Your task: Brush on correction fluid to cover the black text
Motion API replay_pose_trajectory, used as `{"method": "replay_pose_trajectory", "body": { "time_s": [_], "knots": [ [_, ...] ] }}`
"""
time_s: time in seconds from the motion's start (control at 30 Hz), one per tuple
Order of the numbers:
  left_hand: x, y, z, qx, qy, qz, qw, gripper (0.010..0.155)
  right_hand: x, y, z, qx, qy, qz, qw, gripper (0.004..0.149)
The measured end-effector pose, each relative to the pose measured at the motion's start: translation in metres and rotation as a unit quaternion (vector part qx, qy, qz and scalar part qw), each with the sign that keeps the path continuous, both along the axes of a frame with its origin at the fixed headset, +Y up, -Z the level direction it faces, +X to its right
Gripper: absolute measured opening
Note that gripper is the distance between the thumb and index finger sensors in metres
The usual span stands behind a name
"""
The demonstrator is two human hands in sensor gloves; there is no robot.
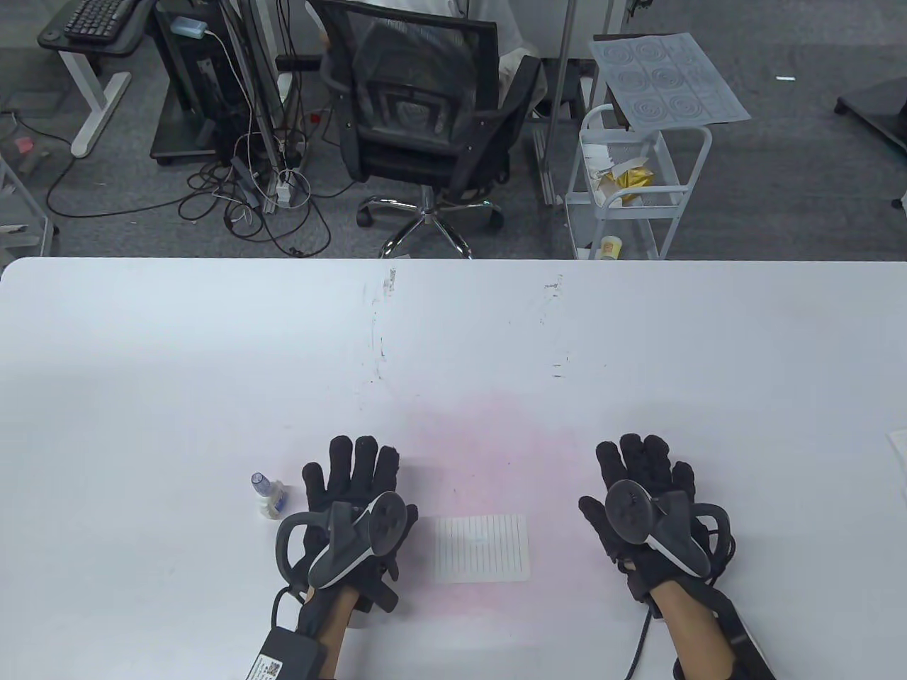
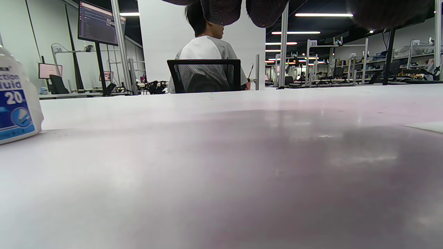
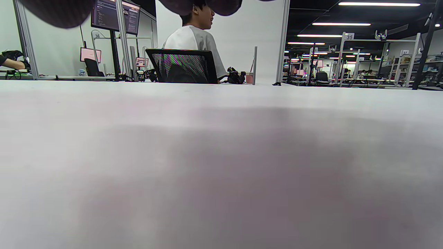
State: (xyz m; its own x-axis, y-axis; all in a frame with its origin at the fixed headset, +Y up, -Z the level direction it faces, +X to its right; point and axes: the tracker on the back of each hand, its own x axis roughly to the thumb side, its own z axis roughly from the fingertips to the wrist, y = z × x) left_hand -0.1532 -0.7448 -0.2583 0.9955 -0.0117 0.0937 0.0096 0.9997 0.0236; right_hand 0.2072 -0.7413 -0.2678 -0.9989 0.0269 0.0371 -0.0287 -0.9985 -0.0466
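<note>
A small lined paper card point(image 1: 483, 548) lies flat near the table's front edge, between my two hands; no black text can be made out on it. A little correction fluid bottle point(image 1: 268, 496) with a blue cap stands upright just left of my left hand point(image 1: 358, 471); its blue label point(image 2: 15, 107) fills the left edge of the left wrist view. Both hands rest palm-down on the table with fingers straight and spread, holding nothing. My right hand point(image 1: 641, 467) lies right of the card. Only dark fingertips point(image 2: 238, 10) show at the top of the wrist views.
The white table point(image 1: 453, 340) carries faint scuff marks toward its far edge and a pinkish stain around the card. A sheet's corner point(image 1: 898, 446) pokes in at the right edge. Beyond the table stand a black office chair point(image 1: 425, 120) and a white cart point(image 1: 638, 184).
</note>
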Motion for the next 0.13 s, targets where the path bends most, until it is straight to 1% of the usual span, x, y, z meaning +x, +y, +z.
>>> {"method": "replay_pose_trajectory", "body": {
  "time_s": [0.13],
  "knots": [
    [-0.0006,0.0000,-0.0002,-0.001,0.001,0.003,1.000,0.080,0.0000,0.0003,0.0002,-0.002,-0.001,0.002,1.000,0.077]
  ]
}}
